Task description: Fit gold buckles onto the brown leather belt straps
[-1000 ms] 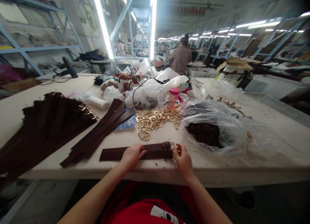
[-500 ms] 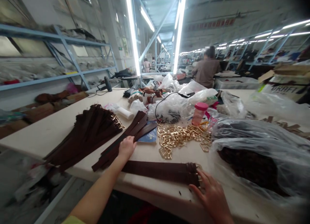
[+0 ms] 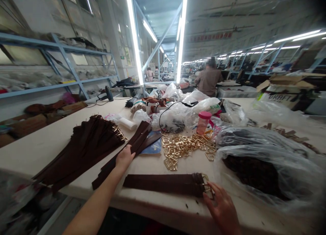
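My left hand (image 3: 124,156) lies on the slanted stack of brown leather straps (image 3: 139,136), its fingers curled over the upper straps. Near the table's front edge lie brown belts (image 3: 163,184), stacked side by side, with gold buckles (image 3: 206,180) at their right end. My right hand (image 3: 221,202) is at those buckles, thumb and fingers closed around the frame of one. Beyond the belts spreads a heap of loose gold buckles (image 3: 183,145). To the left, a large fanned pile of brown belts (image 3: 81,150) has its buckled ends toward the middle.
A blue packet (image 3: 152,148) lies partly under the straps. Behind stand a pink-lidded jar (image 3: 203,122) and a mound of plastic bags (image 3: 175,114). At right is a large clear bag (image 3: 254,160) of dark pieces. A person (image 3: 209,79) faces away farther back.
The view has shifted slightly, so the table's contents sit a little lower and further left. Both hands stay at the same straps and buckles; more of the right-hand buckle shows now.
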`<act>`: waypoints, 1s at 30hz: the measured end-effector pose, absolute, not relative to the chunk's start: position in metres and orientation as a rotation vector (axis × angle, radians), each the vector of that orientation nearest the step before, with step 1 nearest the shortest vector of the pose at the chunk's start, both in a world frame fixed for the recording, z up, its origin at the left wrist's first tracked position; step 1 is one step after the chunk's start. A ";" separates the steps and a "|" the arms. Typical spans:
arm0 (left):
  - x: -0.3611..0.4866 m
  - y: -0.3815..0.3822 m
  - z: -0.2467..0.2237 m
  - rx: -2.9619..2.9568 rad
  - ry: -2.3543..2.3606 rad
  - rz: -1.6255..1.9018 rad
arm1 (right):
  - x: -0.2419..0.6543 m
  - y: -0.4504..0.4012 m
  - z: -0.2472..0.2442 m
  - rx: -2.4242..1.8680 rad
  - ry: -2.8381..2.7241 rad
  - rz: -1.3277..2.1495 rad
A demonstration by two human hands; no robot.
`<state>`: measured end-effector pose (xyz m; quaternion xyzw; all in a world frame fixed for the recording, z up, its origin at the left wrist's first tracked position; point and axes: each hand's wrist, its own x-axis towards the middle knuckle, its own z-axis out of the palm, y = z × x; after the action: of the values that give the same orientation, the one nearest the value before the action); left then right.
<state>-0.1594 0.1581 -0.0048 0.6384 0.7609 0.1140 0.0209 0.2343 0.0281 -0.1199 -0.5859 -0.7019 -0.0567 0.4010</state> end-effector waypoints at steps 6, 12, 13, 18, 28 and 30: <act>-0.110 0.093 0.027 1.981 1.595 0.353 | 0.217 0.020 -0.081 -1.561 -1.415 0.329; -0.055 0.048 0.024 1.333 0.951 0.131 | 0.198 0.025 -0.050 -1.396 -0.944 1.050; -0.050 0.047 0.019 1.286 0.913 0.103 | 0.198 0.027 -0.050 -1.400 -0.846 1.068; -0.016 0.047 -0.009 1.044 0.643 0.099 | 0.189 0.023 -0.051 -1.387 -0.747 1.137; 0.023 0.056 -0.026 1.087 0.799 0.246 | 0.295 0.045 -0.049 -1.829 -1.297 0.209; 0.022 0.056 -0.027 1.073 0.807 0.264 | 0.324 0.056 -0.045 -1.879 -1.312 0.125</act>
<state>0.0216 0.0560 -0.0274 0.4954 0.3728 0.1219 0.7750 0.3245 0.0558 -0.0446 -0.7464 -0.5211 0.0498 0.4109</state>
